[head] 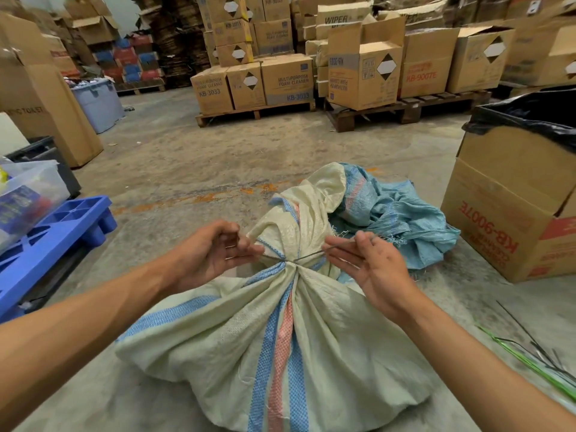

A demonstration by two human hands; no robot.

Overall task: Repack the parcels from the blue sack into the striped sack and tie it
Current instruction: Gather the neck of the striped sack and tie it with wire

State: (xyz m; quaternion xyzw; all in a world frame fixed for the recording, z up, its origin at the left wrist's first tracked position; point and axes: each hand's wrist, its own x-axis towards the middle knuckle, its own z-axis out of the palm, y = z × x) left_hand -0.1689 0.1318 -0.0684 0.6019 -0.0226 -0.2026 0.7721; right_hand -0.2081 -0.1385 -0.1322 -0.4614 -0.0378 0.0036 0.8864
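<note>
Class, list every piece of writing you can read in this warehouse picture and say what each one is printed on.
"MULTI-PURPOSE FOAM CLEANER KB-3033": pallet carton.
"KB-3033": neighbouring carton.
"KB-9007E": carton on the right pallet.
"KB-9007E", upside down: open carton lined with black plastic.
"WIPER": upper carton.
"TOILET", partly cut off: tall left carton.
Other box print is too blurred.

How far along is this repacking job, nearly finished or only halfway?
Nearly finished. The blue sack lies limp and crumpled on the floor, while the striped sack bulges, so the repacking looks done. In hand: its neck is gathered, and the left hand and right hand each pinch an end of the thin tie around it. Left: finishing the knot.
</note>
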